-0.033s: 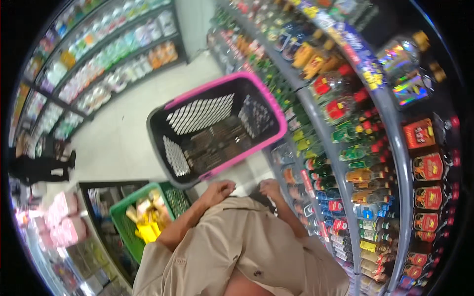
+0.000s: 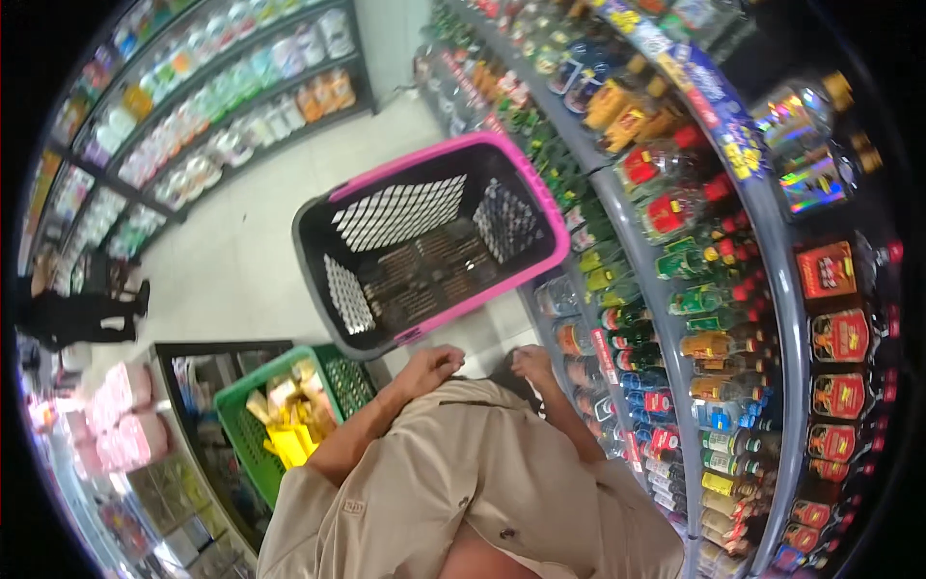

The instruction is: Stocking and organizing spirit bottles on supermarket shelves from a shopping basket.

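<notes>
My left hand [image 2: 433, 370] is held in front of my waist with its fingers curled in, and nothing shows in it. Close by on the right, my right hand [image 2: 531, 366] is also loosely closed, with nothing visible in it. Just beyond both hands stands a black shopping basket [image 2: 323, 280] with a pink rim on its right side, its slatted bottom showing. Neither hand appears to touch it. Left of my left forearm is a green plastic basket [image 2: 243, 454] with yellow and beige packages [image 2: 296, 439] inside.
Shelves of bottles [image 2: 709, 294] run close along my right. Far left stand shelves of white and coloured bottles [image 2: 251, 72]. A person in black [image 2: 82, 314] is at the left, near pink wrapped packs [image 2: 135, 439] beside a dark-framed glass case [image 2: 207, 367]. Pale floor [image 2: 246, 246] lies between.
The view has shifted slightly and is sharper, so the basket and shelves appear a little farther right. Both hands keep about the same pose.
</notes>
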### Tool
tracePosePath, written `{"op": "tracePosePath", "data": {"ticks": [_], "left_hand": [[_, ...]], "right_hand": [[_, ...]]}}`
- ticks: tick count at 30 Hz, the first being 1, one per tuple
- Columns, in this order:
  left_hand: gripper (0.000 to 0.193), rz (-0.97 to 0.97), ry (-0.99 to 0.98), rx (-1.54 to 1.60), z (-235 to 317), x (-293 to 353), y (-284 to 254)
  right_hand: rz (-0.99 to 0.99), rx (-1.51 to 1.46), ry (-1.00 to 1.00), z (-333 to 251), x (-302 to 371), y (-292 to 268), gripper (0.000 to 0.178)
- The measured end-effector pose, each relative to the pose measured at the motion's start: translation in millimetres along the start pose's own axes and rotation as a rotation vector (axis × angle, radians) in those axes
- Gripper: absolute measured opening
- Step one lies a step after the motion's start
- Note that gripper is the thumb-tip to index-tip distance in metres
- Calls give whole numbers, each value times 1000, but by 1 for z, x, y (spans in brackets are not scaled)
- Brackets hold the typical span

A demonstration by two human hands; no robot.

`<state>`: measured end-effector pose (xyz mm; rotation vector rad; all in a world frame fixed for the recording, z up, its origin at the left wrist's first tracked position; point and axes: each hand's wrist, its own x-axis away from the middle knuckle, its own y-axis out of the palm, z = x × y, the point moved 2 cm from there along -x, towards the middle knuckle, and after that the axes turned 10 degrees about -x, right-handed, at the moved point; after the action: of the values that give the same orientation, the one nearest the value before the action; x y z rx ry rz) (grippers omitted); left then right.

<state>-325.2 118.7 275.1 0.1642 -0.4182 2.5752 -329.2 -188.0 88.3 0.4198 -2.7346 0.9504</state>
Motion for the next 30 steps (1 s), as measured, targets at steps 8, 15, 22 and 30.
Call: {"op": "tracePosePath", "data": {"ticks": [8,15,22,30], "left_hand": [[16,140,-88,177,17,20,-20],[17,617,-85,127,30,26,-50],[74,1183,-329,-561,-23,60,-112],[62,886,-464,131,-84,50,-153]], "right_hand": [[-61,150,-52,42,2,14,8],[169,-479,445,8,17,-5,18],[37,-6,100,32,7,6,8],[-147,-1872,200,41,-19,-18,24]]}}
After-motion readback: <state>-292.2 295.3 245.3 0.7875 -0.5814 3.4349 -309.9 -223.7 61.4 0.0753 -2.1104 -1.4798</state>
